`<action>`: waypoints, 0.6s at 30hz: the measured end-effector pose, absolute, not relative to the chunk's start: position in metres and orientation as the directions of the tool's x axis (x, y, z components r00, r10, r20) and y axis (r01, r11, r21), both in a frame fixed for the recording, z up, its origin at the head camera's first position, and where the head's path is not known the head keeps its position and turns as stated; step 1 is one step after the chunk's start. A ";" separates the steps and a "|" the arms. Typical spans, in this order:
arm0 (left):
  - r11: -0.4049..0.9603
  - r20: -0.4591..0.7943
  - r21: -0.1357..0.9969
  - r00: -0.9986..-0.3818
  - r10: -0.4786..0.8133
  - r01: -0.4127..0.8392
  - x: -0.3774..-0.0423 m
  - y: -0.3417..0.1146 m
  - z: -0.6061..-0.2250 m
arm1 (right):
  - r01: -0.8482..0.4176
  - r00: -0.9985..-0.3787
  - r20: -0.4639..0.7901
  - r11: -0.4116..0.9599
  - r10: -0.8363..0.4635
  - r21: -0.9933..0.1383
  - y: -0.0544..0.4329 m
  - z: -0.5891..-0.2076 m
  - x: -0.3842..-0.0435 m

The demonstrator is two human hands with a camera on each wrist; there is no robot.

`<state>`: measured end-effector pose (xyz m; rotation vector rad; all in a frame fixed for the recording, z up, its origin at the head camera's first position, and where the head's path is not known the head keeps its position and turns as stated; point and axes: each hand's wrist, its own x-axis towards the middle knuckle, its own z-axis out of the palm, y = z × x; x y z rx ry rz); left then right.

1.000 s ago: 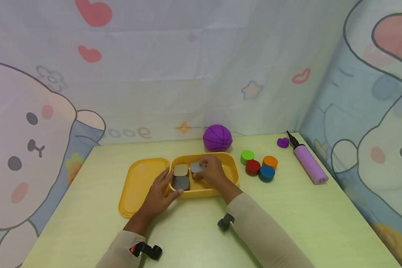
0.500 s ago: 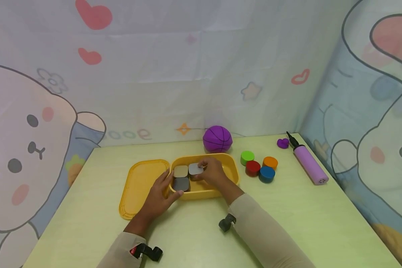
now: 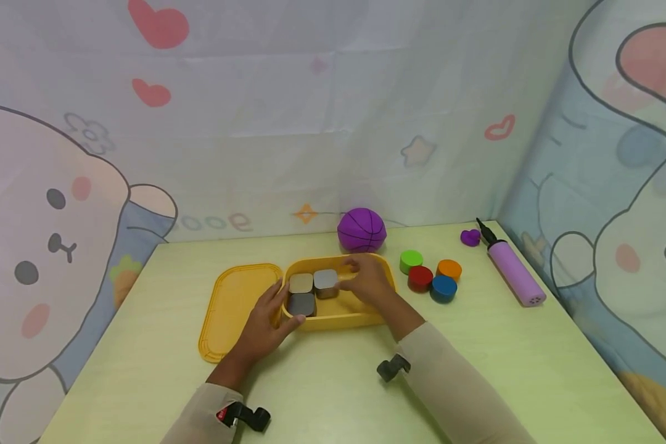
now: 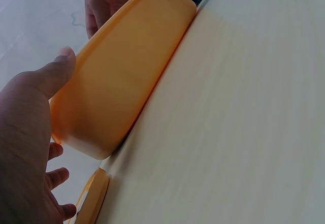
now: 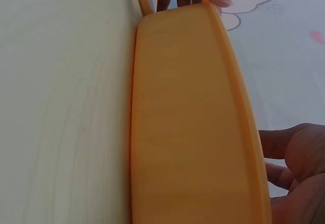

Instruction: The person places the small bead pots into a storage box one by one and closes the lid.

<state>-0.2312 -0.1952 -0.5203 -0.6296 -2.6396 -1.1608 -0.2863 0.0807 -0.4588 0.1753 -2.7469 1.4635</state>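
Note:
A yellow rectangular box (image 3: 344, 320) with rounded corners stands uncovered on the table. Inside its left half sit three small rounded-square pieces: beige (image 3: 301, 283), dark grey (image 3: 301, 304) and light grey (image 3: 325, 279). My left hand (image 3: 263, 324) rests on the box's left end, thumb on the front rim, fingers extended along the end wall. Over the box's right half is my right hand (image 3: 366, 280), fingers loosely bent and holding nothing, just right of the light grey piece. The left wrist view shows the left thumb (image 4: 61, 69) touching the rim; box walls hide the pieces in both wrist views.
A yellow lid (image 3: 235, 308) lies left of the box. Behind stands a purple ball (image 3: 361, 230). To the right are green (image 3: 411, 261), red (image 3: 420, 279), orange (image 3: 449, 270) and blue (image 3: 443, 288) round pieces, a purple heart-shaped item (image 3: 470, 237) and a purple hand pump (image 3: 515, 271).
My right hand has set the light grey piece down beside the beige one, let go of it and drawn back to the right. My left hand has stayed on the box.

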 end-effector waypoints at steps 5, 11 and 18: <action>0.618 0.321 0.653 -0.899 0.299 0.439 -0.229 -0.194 -0.518 | -0.178 -0.984 0.149 0.542 -0.098 -0.821 0.099 -0.458 -0.282; 0.583 0.361 0.661 -0.881 0.306 0.473 -0.228 -0.196 -0.522 | -0.225 -0.974 0.203 0.425 -0.097 -0.877 0.123 -0.459 -0.279; 0.600 0.404 0.622 -0.862 0.306 0.504 -0.251 -0.207 -0.556 | -0.302 -0.953 0.279 0.345 -0.114 -0.889 0.149 -0.462 -0.278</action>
